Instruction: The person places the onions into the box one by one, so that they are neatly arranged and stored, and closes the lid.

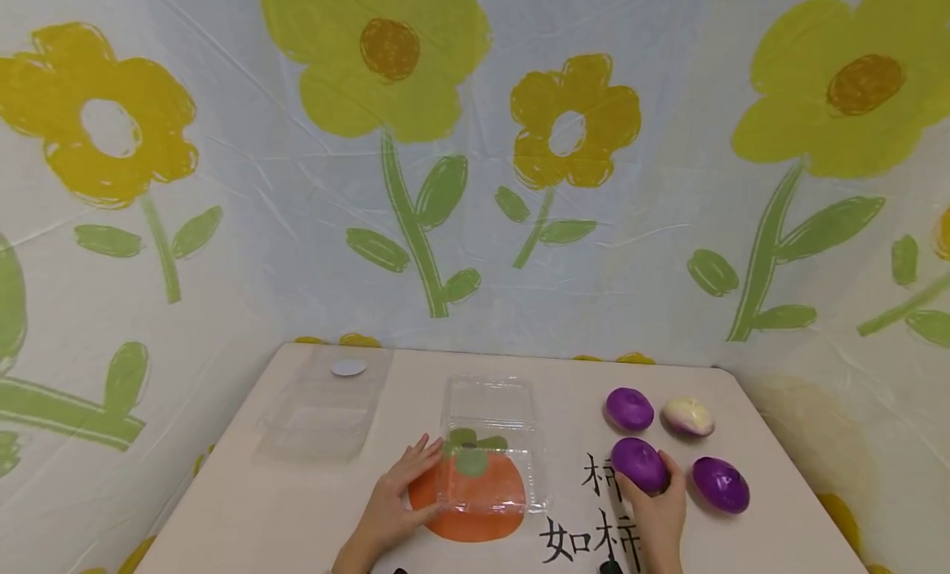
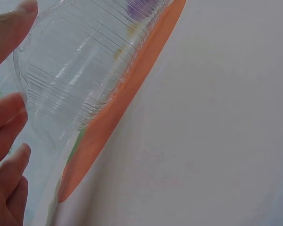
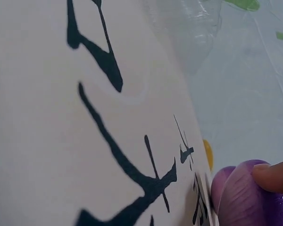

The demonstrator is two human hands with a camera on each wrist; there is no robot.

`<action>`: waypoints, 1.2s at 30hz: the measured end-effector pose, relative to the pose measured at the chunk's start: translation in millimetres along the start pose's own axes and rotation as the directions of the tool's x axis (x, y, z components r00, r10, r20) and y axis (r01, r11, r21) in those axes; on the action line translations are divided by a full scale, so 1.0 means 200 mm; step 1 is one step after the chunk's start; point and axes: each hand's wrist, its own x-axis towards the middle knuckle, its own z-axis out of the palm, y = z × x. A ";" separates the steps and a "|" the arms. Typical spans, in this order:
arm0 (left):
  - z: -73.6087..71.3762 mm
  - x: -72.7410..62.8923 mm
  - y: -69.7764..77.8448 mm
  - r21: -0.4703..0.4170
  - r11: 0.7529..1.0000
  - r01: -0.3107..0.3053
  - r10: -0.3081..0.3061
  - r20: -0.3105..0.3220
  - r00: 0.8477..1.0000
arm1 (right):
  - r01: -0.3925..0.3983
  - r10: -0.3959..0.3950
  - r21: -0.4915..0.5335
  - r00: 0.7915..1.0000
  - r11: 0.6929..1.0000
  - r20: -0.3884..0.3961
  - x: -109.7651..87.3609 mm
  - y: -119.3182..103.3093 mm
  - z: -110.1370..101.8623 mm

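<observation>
A clear plastic clamshell box (image 1: 536, 475) lies opened out over the printed orange persimmon, its lid (image 1: 490, 399) folded to the back. My left hand (image 1: 392, 493) rests along the box's left side, thumb at the front corner and fairly straight fingers farther back. Up close in the left wrist view, thumb and fingertips meet the ribbed box's rim (image 2: 23, 75). On the right, my right hand (image 1: 663, 508) grips a purple onion (image 1: 638, 465) between thumb and fingers. In the right wrist view a fingertip presses on that onion (image 3: 243, 200).
Three more onions lie around the right hand: a purple one (image 1: 629, 409) behind, a pale-bottomed one (image 1: 688, 416) back right, another purple one (image 1: 721, 485) at right. Clear plastic packaging (image 1: 319, 417) with a white oval (image 1: 349, 367) lies back left. Flower-print cloth (image 1: 460, 326) hangs behind the table.
</observation>
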 end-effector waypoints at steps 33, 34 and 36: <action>0.00 0.00 0.00 -0.027 0.999 0.024 -0.024 0.009 1.000 | 0.210 -0.215 0.092 0.976 0.973 0.043 -0.01 -0.25 0.12; 0.00 0.00 0.00 -0.025 0.999 0.026 -0.026 0.009 1.000 | 0.213 -0.219 0.099 0.975 0.972 0.049 -0.02 -0.27 0.13; 0.00 0.00 0.00 -0.025 0.999 0.029 -0.029 0.008 1.000 | 0.215 -0.222 0.109 0.973 0.971 0.059 -0.03 -0.29 0.14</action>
